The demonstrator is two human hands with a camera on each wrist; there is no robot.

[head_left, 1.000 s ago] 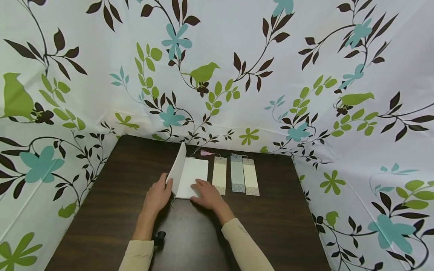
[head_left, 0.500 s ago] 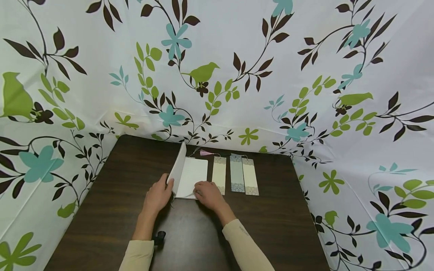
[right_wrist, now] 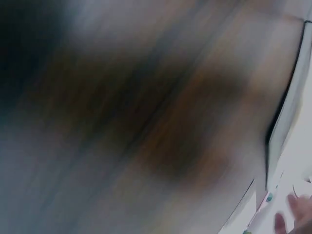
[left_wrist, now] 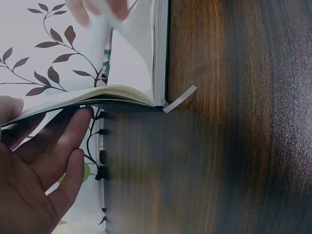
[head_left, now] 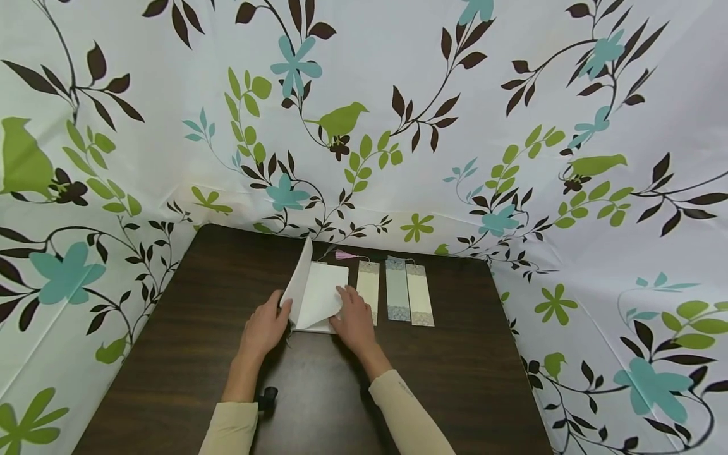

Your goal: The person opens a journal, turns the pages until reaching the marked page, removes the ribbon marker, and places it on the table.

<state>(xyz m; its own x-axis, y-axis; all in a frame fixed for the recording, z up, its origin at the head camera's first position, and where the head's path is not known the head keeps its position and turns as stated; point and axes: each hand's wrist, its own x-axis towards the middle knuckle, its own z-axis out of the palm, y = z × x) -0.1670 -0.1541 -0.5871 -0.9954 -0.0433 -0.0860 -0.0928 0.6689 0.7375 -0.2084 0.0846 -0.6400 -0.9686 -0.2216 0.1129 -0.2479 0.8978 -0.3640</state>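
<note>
An open notebook (head_left: 327, 278) lies near the far edge of the table, its cover and front leaves standing up on the left. My left hand (head_left: 265, 325) holds that raised part; in the left wrist view the thumb is on the paper side and the fingers (left_wrist: 73, 126) are behind the dark cover. At the lower right corner, my right hand (head_left: 354, 319) pinches a white page (head_left: 321, 305), which bends up off the leaves below. A thin ribbon marker (left_wrist: 181, 99) pokes out at the spine. The right wrist view is mostly motion blur.
Right of the notebook lie a cream bookmark (head_left: 368, 281), a blue-grey bookmark (head_left: 397, 291) and another cream bookmark (head_left: 420, 294). A pink tassel (head_left: 344, 254) lies above the first. A patterned curtain (head_left: 364, 208) hangs behind the dark wooden table (head_left: 466, 379).
The right hand first lay flat on the page, then curled its fingers at the lower corner. Now the page is lifted and the hand has turned upward. The left hand stays put.
</note>
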